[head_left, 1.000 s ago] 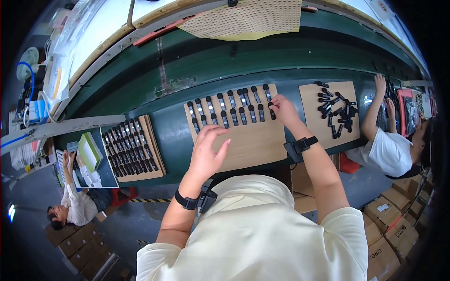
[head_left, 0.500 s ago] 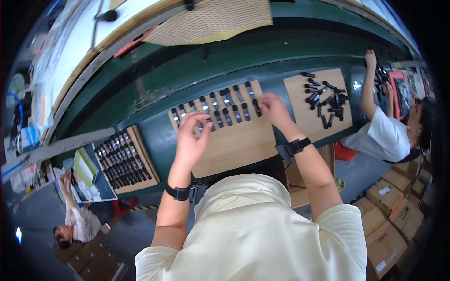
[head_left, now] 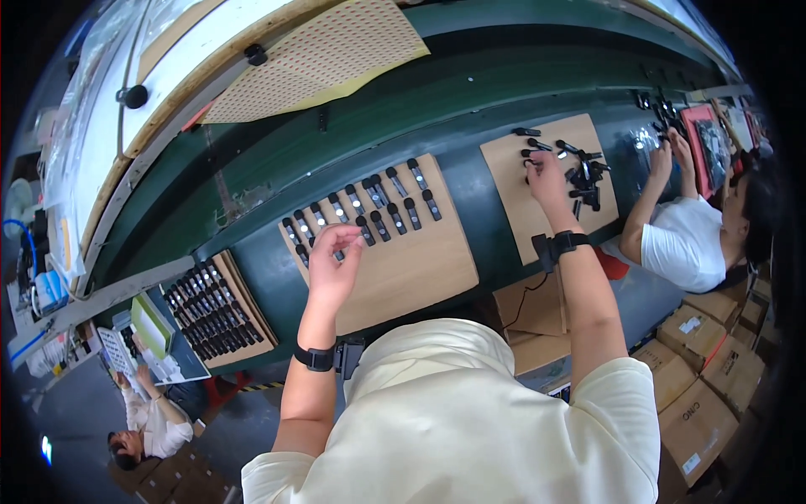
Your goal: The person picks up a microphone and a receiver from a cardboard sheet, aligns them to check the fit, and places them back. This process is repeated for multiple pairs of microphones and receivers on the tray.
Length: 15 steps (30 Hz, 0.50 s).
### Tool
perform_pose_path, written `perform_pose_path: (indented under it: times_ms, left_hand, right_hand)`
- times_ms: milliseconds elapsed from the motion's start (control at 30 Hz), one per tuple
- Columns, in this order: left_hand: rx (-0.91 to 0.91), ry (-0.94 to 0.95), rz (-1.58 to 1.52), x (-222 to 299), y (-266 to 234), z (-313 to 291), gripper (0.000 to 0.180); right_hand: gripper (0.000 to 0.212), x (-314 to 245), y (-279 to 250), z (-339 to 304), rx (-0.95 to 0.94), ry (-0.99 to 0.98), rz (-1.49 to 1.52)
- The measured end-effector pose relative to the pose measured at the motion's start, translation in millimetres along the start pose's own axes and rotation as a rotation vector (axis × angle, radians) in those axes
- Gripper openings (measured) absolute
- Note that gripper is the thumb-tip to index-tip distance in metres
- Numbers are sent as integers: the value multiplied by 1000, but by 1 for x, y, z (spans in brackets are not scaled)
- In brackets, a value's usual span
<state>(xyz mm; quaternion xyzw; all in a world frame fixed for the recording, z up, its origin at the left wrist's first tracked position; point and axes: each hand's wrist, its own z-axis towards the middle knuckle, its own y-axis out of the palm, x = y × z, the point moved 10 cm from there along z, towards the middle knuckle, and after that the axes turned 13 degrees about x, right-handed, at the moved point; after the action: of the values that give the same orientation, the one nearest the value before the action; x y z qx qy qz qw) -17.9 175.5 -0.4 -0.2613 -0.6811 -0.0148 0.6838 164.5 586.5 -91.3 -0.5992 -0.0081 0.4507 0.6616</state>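
Observation:
Small black microphones with round foam heads and shiny bodies lie in two rows on the middle tan board (head_left: 403,277). Over the left part of the front row is my left hand (head_left: 333,273), its thumb and fingertips brought together. Whether anything is pinched there is hidden; a dark microphone body shows just behind the fingers. My right hand (head_left: 549,181) is over the right tan board (head_left: 512,189), at the left side of a loose pile of the same microphones (head_left: 588,176). Its fingers are closed about one microphone (head_left: 529,163), partly covered by them.
A left board (head_left: 262,323) carries several tight rows of microphones. A dotted yellow-edged sheet (head_left: 327,63) hangs over the green bench's (head_left: 453,80) far side. One co-worker (head_left: 688,244) handles black parts at the right; another person (head_left: 159,420) is at the left. Cardboard boxes (head_left: 705,428) stack at lower right.
My right hand has left the right end of the rows and gone right to the loose pile. My left hand's fingers have drawn together. The view has shifted, so the boards appear further left.

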Motion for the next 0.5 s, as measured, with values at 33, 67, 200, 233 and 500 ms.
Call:
perform_pose_path:
  times_ms: [33,67,200,233,500]
  left_hand:
    - [14,-32,-23,-3,-3,2,15]
    - [37,-30,-15,-3,-7,4,15]
    - [109,-88,40,-13,-14,7,14]
    - [115,-72,69,-9,-13,2,14]
    - [236,-153,78,-31,-32,-49,14]
  right_hand:
    - [22,-10,5,8,-26,-1,43]
    - [22,-22,10,17,-51,-4,87]
    - [24,-110,47,42,-106,-284,194]
    - [25,-135,55,41,-101,-402,235]
    - [34,-325,157,34,-361,-805,253]
